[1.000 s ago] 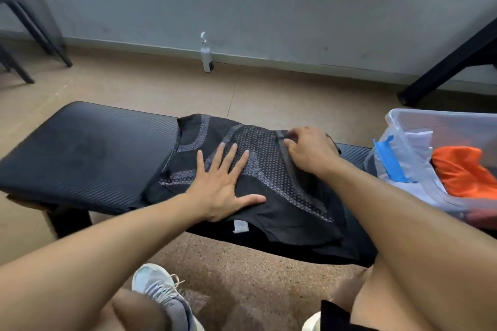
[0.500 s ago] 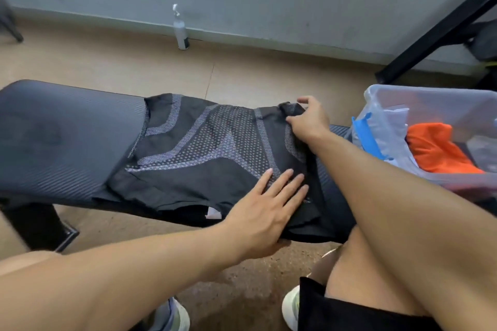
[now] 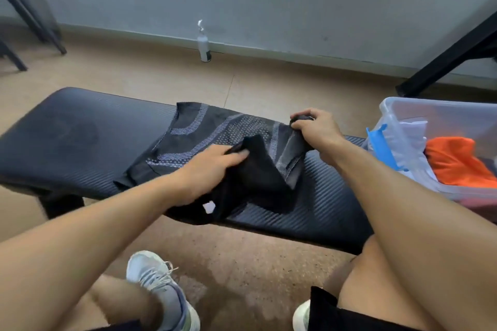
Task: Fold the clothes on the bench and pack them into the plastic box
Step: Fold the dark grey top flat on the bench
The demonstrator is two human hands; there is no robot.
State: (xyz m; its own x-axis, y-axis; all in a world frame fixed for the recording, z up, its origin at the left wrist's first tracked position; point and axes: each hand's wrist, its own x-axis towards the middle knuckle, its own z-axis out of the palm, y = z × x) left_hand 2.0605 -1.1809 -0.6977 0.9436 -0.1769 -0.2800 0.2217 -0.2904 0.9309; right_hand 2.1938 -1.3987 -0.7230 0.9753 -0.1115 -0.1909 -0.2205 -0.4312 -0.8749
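Observation:
A black garment with grey dotted bands (image 3: pixel 204 131) lies across the middle of the black padded bench (image 3: pixel 67 137). My left hand (image 3: pixel 212 169) grips its near right edge and holds a black flap lifted over the cloth. My right hand (image 3: pixel 314 126) is closed on the garment's far right corner, raised slightly off the bench. A small white label shows at the front hem. The clear plastic box (image 3: pixel 398 107) stands on the bench's right end, holding an orange garment (image 3: pixel 457 161) and white cloth beside a blue strip.
A white spray bottle (image 3: pixel 203 43) stands on the floor by the wall behind the bench. Black frame legs (image 3: pixel 443 62) slant at the right, chair legs (image 3: pixel 27 16) at the far left. My knees and grey shoe (image 3: pixel 161 285) are below the bench's front edge.
My left hand went from pressing flat on the cloth to gripping the near right edge and lifting it leftward. My right hand kept the far corner and raised it.

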